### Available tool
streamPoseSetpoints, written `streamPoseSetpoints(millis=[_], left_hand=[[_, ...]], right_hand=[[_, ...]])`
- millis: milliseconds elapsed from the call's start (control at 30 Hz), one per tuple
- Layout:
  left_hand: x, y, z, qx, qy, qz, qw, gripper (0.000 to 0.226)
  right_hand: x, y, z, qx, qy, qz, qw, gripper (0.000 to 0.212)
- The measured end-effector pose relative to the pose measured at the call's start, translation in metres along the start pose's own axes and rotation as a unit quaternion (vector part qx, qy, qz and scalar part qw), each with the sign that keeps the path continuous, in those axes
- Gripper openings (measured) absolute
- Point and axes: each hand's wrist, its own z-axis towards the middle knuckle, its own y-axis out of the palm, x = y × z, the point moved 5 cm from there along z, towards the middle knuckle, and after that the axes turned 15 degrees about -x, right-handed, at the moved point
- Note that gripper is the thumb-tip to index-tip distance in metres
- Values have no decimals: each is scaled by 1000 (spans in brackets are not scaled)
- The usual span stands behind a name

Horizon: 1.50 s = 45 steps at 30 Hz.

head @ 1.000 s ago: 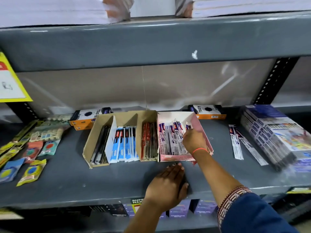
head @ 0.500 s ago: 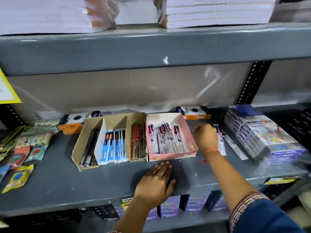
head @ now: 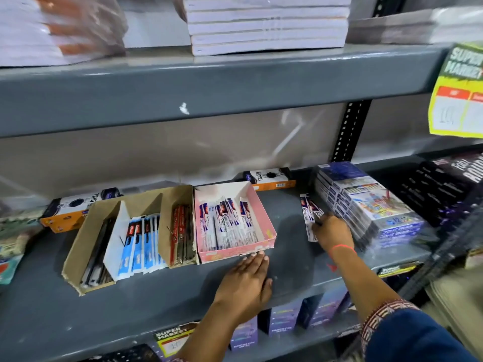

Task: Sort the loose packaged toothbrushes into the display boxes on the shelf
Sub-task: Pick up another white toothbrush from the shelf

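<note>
Steadying the pink display box [head: 264, 240] with flat, empty left hand [head: 244, 283] while right hand [head: 333, 231] closes fingers on loose packaged toothbrushes [head: 308, 218] lying just beside stacked boxes [head: 366, 202], presumably for transfer.

right hand [head: 332, 232] covering lower ends of loose toothbrush packets [head: 308, 212], packet print blurred

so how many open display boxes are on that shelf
2: a brown cardboard box with dividers on the left, and a pink box touching its right side, just beyond the left hand.
</note>
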Motion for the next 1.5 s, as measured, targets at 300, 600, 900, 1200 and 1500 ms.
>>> streamPoseSetpoints(millis=[300,600,900,1200,1500], left_hand=[[1,-2,-1,18,12,-3,1000,54],[0,2,1,21,3,13,1000,56],[0,5,1,4,-3,39,999,64],[-1,3,0,15,2,8,1000,62],[0,3,-1,8,7,2,1000,61]], right_hand=[[-11,5,19,-18,51,62,997,37],[-7,11,-11,-50,-11,503,863,33],[-19,8,-88,-116,-154,607,771,30],[-21,4,-122,-119,-195,598,768,23],[-24,4,-124,-125,-179,583,783,18]])
